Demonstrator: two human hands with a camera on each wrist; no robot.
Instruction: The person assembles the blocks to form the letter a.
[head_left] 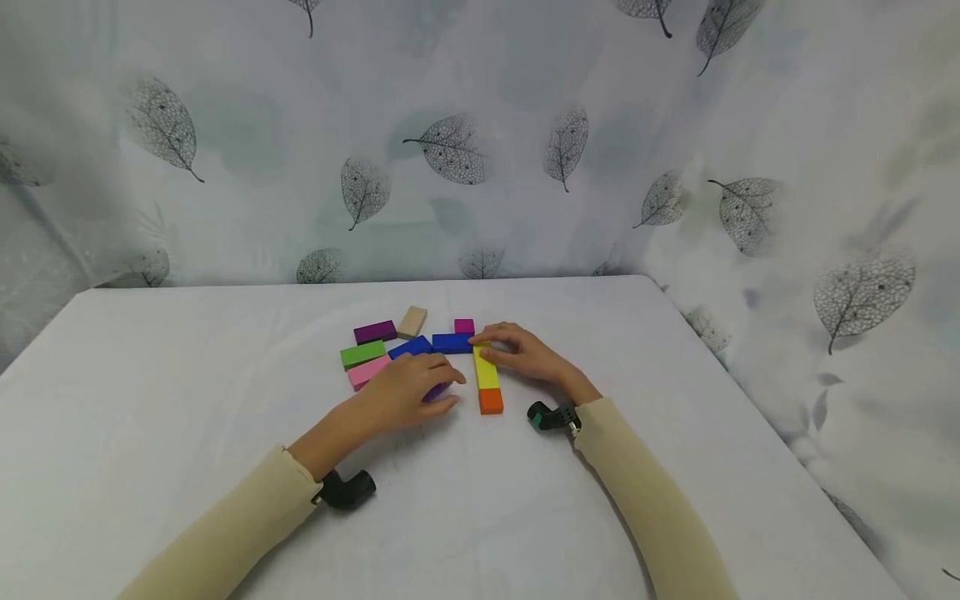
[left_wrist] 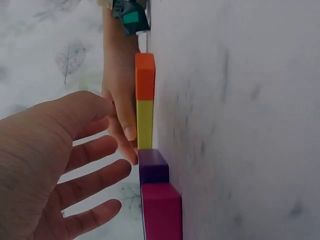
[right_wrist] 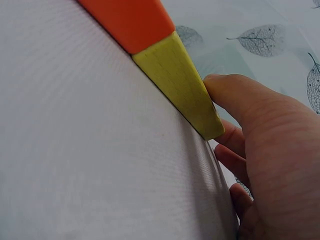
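My left hand (head_left: 403,390) hovers low over a purple block (head_left: 436,392), its fingers spread and loosely bent, with part of that block hidden beneath. In the left wrist view a magenta block (left_wrist: 162,212) stands nearest, in line with the purple, yellow and orange ones. With thumb and forefinger, my right hand (head_left: 528,354) touches the far end of a yellow block (head_left: 487,373). An orange block (head_left: 491,402) sits against the yellow one's near end. From the yellow block's far end, a blue block (head_left: 450,343) runs leftward, meeting another blue block (head_left: 408,348) set at a slant.
Behind the blue blocks lie a small magenta block (head_left: 464,326) and a beige block (head_left: 412,322). Dark purple (head_left: 375,332), green (head_left: 363,354) and pink (head_left: 366,372) blocks lie to the left. A white cloth covers the table (head_left: 187,400); leaf-print curtains (head_left: 510,225) hang behind and at right.
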